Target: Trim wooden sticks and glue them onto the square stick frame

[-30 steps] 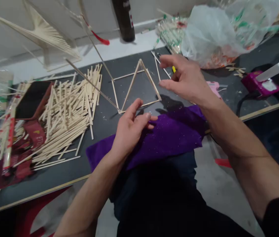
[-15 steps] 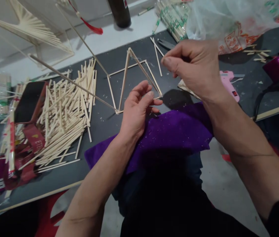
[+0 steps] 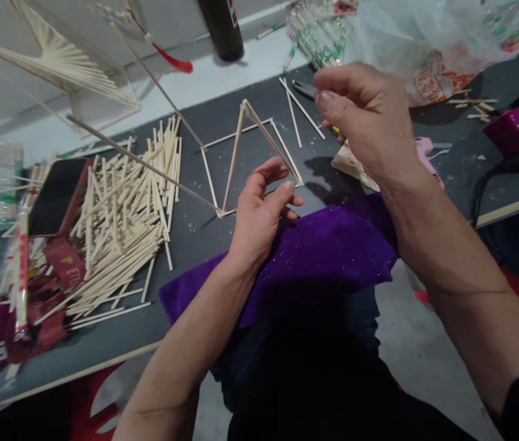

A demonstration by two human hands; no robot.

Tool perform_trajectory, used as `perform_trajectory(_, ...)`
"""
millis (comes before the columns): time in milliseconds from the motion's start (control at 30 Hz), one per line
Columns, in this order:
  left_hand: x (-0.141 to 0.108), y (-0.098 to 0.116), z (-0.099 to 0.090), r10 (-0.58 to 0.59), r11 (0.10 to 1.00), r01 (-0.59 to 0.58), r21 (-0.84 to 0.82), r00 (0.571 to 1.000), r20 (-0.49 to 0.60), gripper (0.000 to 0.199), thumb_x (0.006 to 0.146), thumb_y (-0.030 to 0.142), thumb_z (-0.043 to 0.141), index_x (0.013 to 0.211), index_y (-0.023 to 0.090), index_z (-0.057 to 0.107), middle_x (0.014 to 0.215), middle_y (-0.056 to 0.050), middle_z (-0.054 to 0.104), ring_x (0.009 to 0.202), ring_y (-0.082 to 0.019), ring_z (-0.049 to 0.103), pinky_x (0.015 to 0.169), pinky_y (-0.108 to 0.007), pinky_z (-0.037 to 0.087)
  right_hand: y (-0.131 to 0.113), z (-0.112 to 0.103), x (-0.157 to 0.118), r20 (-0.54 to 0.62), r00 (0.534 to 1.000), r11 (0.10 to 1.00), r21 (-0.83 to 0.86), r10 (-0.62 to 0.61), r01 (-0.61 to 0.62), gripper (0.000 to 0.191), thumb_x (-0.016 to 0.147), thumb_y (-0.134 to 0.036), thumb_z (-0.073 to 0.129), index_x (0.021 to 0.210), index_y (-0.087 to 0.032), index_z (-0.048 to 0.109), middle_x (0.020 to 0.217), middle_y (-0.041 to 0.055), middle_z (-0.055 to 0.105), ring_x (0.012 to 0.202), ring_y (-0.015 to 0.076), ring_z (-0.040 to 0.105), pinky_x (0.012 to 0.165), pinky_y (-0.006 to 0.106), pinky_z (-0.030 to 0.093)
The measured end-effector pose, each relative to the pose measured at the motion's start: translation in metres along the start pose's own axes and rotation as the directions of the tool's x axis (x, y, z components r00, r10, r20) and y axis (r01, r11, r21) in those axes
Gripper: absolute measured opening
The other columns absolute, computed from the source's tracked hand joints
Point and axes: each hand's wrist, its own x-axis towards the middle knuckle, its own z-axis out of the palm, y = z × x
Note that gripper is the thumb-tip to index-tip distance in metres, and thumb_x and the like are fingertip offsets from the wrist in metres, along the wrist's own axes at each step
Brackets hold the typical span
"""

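Note:
My left hand (image 3: 264,205) rests its wrist at the purple cloth (image 3: 328,257), fingers loosely curled and apart, nothing visible in them. It is beside the near right corner of a frame of thin wooden sticks (image 3: 234,156), which has a square base, a peaked pair of sticks and two long slanting sticks; whether the fingers touch it I cannot tell. My right hand (image 3: 367,119) is raised above the table to the right, thumb and index finger slightly apart with nothing visible between them. Behind it lie pliers (image 3: 304,89), partly hidden, and two loose sticks (image 3: 308,113).
A large pile of wooden sticks (image 3: 117,226) lies left, beside a phone (image 3: 57,196). A pink glue gun (image 3: 425,147) is partly behind my right arm. Plastic bags (image 3: 388,43), a dark bottle (image 3: 223,30) and a fan-shaped stick model (image 3: 67,58) stand at the back.
My right hand has shifted slightly right and up, and its thumb and index finger have parted from a pinch. My left hand stays by the frame; the view has tilted a little.

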Motion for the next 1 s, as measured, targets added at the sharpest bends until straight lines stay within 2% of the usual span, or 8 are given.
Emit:
perform_trajectory(100, -0.001, 0.002, 0.001, 0.012, 1.0, -0.012, -0.012, 1.0, 0.003, 0.033, 0.085, 0.025, 0.066, 0.117, 0.024, 0.056, 0.123, -0.007, 0.056, 0.067, -0.008, 0.065, 0.049, -0.017, 0.052, -0.014, -0.001, -0.001, 0.073, 0.997, 1.0, -0.012, -0.019, 0.02, 0.019, 0.09, -0.039, 0.059, 0.105, -0.029, 0.063, 0.104, -0.0011, 0.064, 0.088, 0.0162, 0.063, 0.066, 0.027, 0.055)
perform_trajectory(167, -0.002, 0.003, 0.002, 0.021, 1.0, -0.021, -0.007, 1.0, 0.005, 0.033, 0.085, 0.024, 0.065, 0.117, 0.024, 0.056, 0.122, -0.007, 0.057, 0.067, -0.008, 0.065, 0.048, -0.016, 0.051, -0.027, 0.001, -0.003, 0.132, 0.99, 0.998, -0.032, -0.042, 0.047, 0.018, 0.089, -0.038, 0.059, 0.105, -0.029, 0.062, 0.106, -0.0015, 0.063, 0.094, 0.0173, 0.062, 0.071, 0.028, 0.055)
perform_trajectory(367, -0.003, 0.005, 0.0, 0.081, 0.996, -0.081, 0.027, 0.997, 0.002, 0.022, 0.084, 0.021, 0.063, 0.105, 0.021, 0.056, 0.115, -0.005, 0.059, 0.058, -0.005, 0.06, 0.044, -0.017, 0.048, -0.049, 0.02, -0.014, 0.191, 0.972, 0.947, -0.263, -0.136, 0.184, 0.024, 0.08, -0.04, 0.069, 0.1, -0.03, 0.058, 0.106, 0.0003, 0.061, 0.087, 0.0185, 0.06, 0.069, 0.03, 0.054)
perform_trajectory(533, -0.008, 0.007, 0.0, 0.13, 0.991, -0.129, -0.018, 0.991, 0.031, 0.008, 0.086, 0.024, 0.062, 0.09, 0.018, 0.058, 0.076, 0.001, 0.061, 0.051, -0.006, 0.054, 0.044, -0.017, 0.045, -0.051, 0.031, -0.02, 0.172, 0.972, 0.903, -0.37, -0.163, 0.217, 0.037, 0.076, -0.047, 0.072, 0.099, -0.023, 0.057, 0.096, 0.0028, 0.065, 0.078, 0.0198, 0.063, 0.065, 0.033, 0.05)
perform_trajectory(633, -0.011, 0.008, 0.001, 0.123, 0.992, -0.12, -0.047, 0.99, 0.062, 0.009, 0.087, 0.026, 0.061, 0.083, 0.018, 0.06, 0.066, 0.003, 0.059, 0.049, -0.006, 0.053, 0.044, -0.017, 0.045, -0.053, 0.033, -0.022, 0.157, 0.979, 0.892, -0.414, -0.13, 0.184, 0.035, 0.074, -0.043, 0.073, 0.099, -0.024, 0.057, 0.082, 0.001, 0.068, 0.068, 0.0203, 0.063, 0.064, 0.034, 0.048)
perform_trajectory(733, -0.014, 0.008, 0.001, 0.102, 0.994, -0.099, -0.037, 0.991, 0.086, 0.011, 0.087, 0.028, 0.061, 0.083, 0.018, 0.063, 0.066, 0.002, 0.061, 0.05, -0.006, 0.054, 0.045, -0.016, 0.045, -0.054, 0.032, -0.023, 0.144, 0.983, 0.893, -0.418, -0.115, 0.166, 0.023, 0.077, -0.036, 0.069, 0.095, -0.026, 0.059, 0.07, -0.0002, 0.068, 0.064, 0.0216, 0.063, 0.063, 0.036, 0.047)
perform_trajectory(833, -0.016, 0.009, 0.001, 0.082, 0.997, -0.08, -0.022, 0.993, 0.09, 0.01, 0.086, 0.028, 0.062, 0.089, 0.019, 0.066, 0.067, 0.002, 0.062, 0.05, -0.005, 0.055, 0.045, -0.015, 0.045, -0.055, 0.029, -0.022, 0.151, 0.981, 0.906, -0.387, -0.12, 0.171, 0.003, 0.081, -0.029, 0.062, 0.08, -0.026, 0.062, 0.072, 0.0013, 0.07, 0.066, 0.0211, 0.064, 0.061, 0.034, 0.047)
perform_trajectory(1000, -0.017, 0.01, -0.002, 0.088, 0.995, -0.092, 0.024, 0.987, 0.131, 0.015, 0.088, 0.029, 0.061, 0.096, 0.019, 0.069, 0.069, 0.002, 0.063, 0.052, -0.006, 0.057, 0.045, -0.015, 0.046, -0.06, 0.021, -0.015, 0.158, 0.98, 0.961, -0.226, -0.124, 0.158, 0.012, 0.081, -0.025, 0.064, 0.068, -0.024, 0.063, 0.068, 0.0006, 0.067, 0.063, 0.0176, 0.06, 0.056, 0.031, 0.044)
